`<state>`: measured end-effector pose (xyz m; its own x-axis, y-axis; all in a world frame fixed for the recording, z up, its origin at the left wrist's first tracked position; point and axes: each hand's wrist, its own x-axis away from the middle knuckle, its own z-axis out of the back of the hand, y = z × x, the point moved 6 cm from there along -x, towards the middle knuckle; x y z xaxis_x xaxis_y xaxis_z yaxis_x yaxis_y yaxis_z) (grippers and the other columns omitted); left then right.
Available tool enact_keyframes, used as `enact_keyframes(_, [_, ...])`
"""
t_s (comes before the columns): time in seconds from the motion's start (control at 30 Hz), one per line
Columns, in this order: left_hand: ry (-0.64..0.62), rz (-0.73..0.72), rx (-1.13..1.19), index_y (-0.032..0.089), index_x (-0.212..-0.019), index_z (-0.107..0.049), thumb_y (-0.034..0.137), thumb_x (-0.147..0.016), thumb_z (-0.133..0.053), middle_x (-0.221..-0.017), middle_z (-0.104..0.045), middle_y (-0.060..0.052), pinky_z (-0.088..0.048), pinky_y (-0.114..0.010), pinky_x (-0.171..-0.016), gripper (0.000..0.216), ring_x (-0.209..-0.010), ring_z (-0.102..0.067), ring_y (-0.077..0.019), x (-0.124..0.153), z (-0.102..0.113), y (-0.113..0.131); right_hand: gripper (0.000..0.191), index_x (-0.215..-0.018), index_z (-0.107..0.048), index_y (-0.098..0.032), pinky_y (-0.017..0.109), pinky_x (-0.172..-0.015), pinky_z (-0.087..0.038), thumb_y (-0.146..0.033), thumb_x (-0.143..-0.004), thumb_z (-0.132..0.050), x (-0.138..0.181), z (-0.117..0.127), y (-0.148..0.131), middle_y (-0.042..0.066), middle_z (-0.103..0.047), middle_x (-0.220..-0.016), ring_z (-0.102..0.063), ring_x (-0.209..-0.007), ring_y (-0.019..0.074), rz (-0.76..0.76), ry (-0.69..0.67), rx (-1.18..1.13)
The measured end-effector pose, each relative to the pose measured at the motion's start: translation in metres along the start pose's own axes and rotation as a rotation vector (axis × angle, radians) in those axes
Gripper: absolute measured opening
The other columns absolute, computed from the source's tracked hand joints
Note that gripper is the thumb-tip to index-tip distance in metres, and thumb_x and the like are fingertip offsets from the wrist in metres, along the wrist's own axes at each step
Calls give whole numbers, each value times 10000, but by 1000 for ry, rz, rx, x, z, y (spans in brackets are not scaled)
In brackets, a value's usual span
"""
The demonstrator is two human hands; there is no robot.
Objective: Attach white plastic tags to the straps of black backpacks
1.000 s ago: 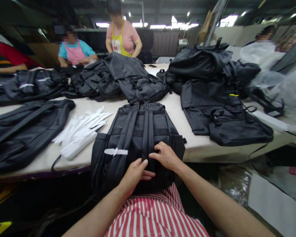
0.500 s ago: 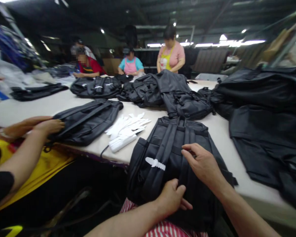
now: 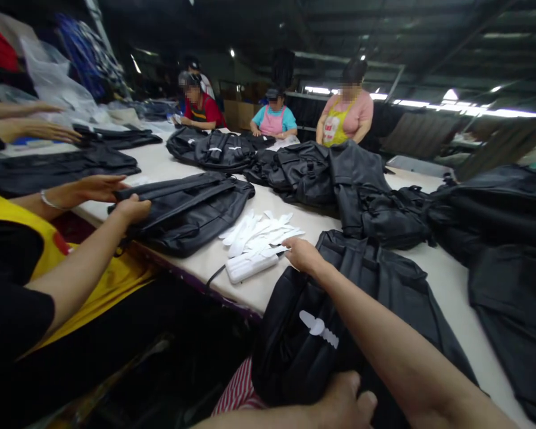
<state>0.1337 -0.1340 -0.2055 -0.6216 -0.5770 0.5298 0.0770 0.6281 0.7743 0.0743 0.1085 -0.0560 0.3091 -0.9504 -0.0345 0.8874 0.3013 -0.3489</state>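
Observation:
A black backpack (image 3: 384, 286) lies partly on my lap and partly on the table edge, its shoulder straps facing up. One strap carries a white strip (image 3: 318, 329) with a rounded end and a wavy end. My left hand (image 3: 346, 402) rests low on the backpack, thumb and a finger apart, the rest cut off by the lower edge. Stretched across the backpack, my right hand (image 3: 304, 255) has its fingertips closed on the end of a white strip at the edge of a loose pile of white strips (image 3: 254, 231). Beside that pile sits a white bundle or block (image 3: 252, 268).
At left, a co-worker's hands (image 3: 131, 208) hold another black backpack (image 3: 196, 208). More black backpacks (image 3: 304, 173) stand across the table (image 3: 161, 170), with black bags (image 3: 513, 286) heaped at right. Several people are behind the table; another person's hands (image 3: 49, 128) show at far left.
My right hand has moved from above the backpack to the white strips. My left hand sits lower in view. The view has turned left, and the co-worker's hands have parted slightly.

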Motion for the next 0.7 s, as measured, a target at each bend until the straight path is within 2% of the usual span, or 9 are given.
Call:
enact_keyframes(0.1, [-1, 83, -28, 161, -1022, -429, 372, -860, -428, -393, -477, 54, -450, -301, -493, 266, -361, -508, -153, 4, -1, 3, 240, -963, -653, -187, 220, -753, -417, -220, -794, -486, 23, 14, 4, 27, -679, -912, -599, -855, 152, 16, -44, -68])
enact_keyframes(0.23, [-8, 72, -36, 144, -1018, -420, 306, -865, -417, -491, -462, 65, -423, -245, -454, 222, -357, -502, -117, 5, -2, 11, 210, -861, -667, -194, 211, -680, -428, -293, -806, -490, 66, 40, 8, -7, -681, -807, -607, -748, 133, 15, -69, -266])
enact_keyframes(0.3, [-16, 63, -39, 147, -1017, -426, 282, -860, -426, -522, -450, 69, -402, -228, -437, 207, -343, -485, -102, 4, -3, 12, 203, -850, -669, -196, 223, -694, -431, -282, -804, -491, 69, 49, 13, -4, -683, -804, -610, -755, 140, -35, -12, -237])
enact_keyframes(0.37, [-25, 74, -31, 150, -1024, -432, 301, -859, -433, -474, -428, 81, -386, -228, -433, 223, -318, -459, -107, 2, -4, 10, 203, -863, -671, -193, 238, -722, -431, -267, -802, -491, 55, 49, 18, 10, -686, -827, -612, -783, 152, -76, 57, -152])
enact_keyframes(0.43, [-36, 102, -23, 152, -1040, -440, 335, -858, -436, -401, -404, 90, -386, -243, -444, 258, -299, -432, -119, 0, -4, 7, 223, -917, -668, -185, 250, -758, -431, -257, -803, -490, 30, 38, 17, 31, -684, -885, -609, -823, 163, -74, 73, -72])
enact_keyframes(0.53, [-54, 124, -39, 153, -1060, -458, 374, -847, -450, -374, -428, 75, -421, -285, -489, 307, -318, -446, -140, -2, -3, 3, 312, -1065, -623, -180, 251, -835, -416, -181, -782, -491, -9, 8, 3, 53, -638, -1072, -586, -937, 171, 39, -2, 35])
enact_keyframes(0.63, [-43, 5, -91, 168, -987, -515, 425, -816, -482, -451, -521, 20, -452, -328, -572, 310, -450, -552, -180, -4, 4, 6, 435, -1156, -558, -229, 247, -874, -397, -87, -754, -471, -30, -23, -12, 33, -544, -1233, -538, -1054, 170, 165, -138, 202])
enact_keyframes(0.7, [-14, -87, -126, 195, -901, -551, 453, -775, -528, -564, -598, -27, -459, -351, -629, 288, -592, -607, -212, -4, 10, 9, 411, -1136, -559, -239, 251, -837, -412, -78, -775, -447, -37, -37, -17, 41, -550, -1211, -552, -1028, 171, 194, -220, 316])
